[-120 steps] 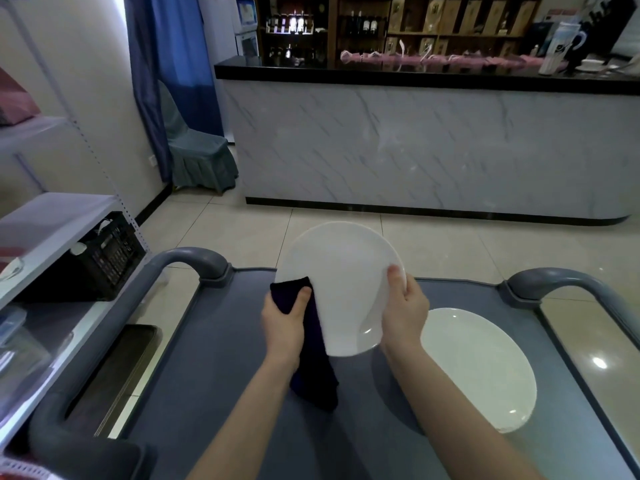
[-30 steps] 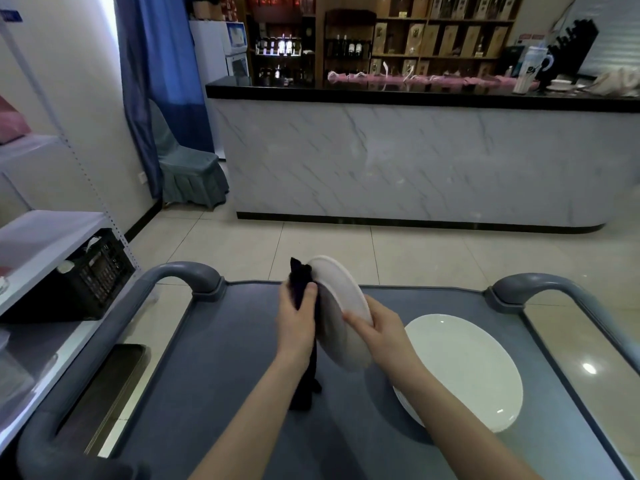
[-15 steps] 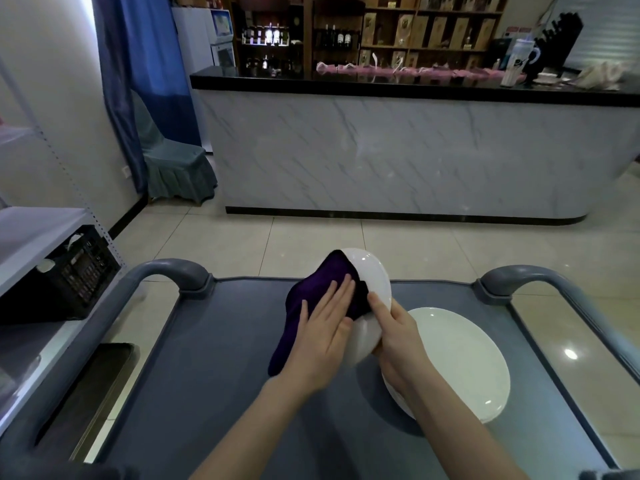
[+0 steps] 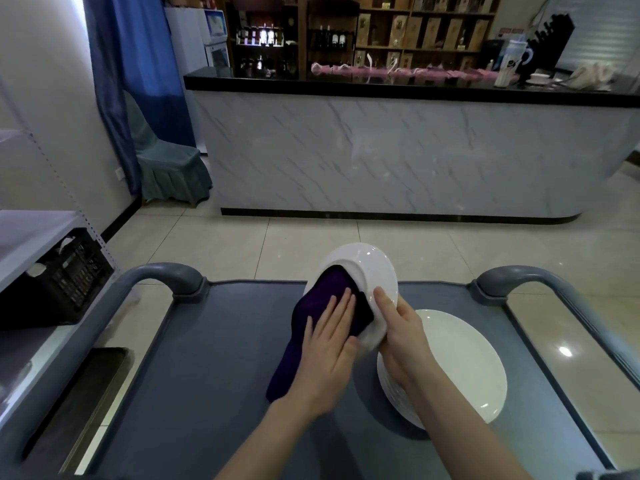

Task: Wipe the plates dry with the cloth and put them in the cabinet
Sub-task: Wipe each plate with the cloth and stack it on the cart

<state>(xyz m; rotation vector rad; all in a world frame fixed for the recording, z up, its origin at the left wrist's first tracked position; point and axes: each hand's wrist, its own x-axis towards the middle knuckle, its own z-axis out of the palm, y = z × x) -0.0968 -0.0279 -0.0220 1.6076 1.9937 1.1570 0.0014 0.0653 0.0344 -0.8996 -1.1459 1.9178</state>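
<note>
Pressed cloth (image 4: 322,306) on tilted plate (image 4: 370,268), flat left hand (image 4: 329,344); gripped 5 o'clock rim, right hand (image 4: 401,334). Risked push-driven slip onto lower plate (image 4: 460,365).

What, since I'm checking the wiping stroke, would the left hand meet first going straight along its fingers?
More of the cloth the left hand presses, then probably the held plate, bare there.

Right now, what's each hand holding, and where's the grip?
Right hand holds the lifted plate, grip on its near rim. Left hand grips nothing: straight fingers press the purple cloth flat against the plate.
</note>
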